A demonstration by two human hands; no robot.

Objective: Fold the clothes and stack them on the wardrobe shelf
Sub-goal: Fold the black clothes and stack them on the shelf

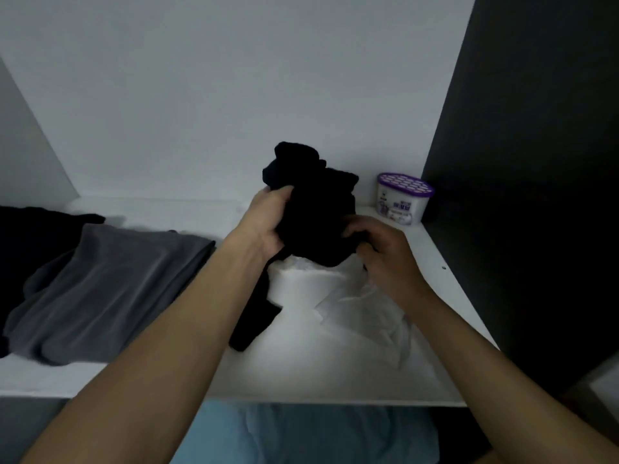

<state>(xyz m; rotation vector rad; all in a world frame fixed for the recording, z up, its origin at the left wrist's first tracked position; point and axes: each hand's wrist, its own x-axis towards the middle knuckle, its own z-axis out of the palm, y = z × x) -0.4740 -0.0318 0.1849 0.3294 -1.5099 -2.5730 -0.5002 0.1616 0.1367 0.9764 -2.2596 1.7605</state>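
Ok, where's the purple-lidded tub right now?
Head view, right side: the purple-lidded tub stands in the back right corner of the shelf, against the dark side panel, just right of the black garment.

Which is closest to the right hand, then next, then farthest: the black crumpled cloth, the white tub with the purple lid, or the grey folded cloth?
1. The black crumpled cloth, held in the right hand itself.
2. The white round tub with purple lid, behind, in the right back corner.
3. The grey folded cloth, far over on the left.

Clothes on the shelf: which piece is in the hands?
The bunched black garment, gripped by left hand and right hand; the grey garment lies leftward, the white garment beneath.
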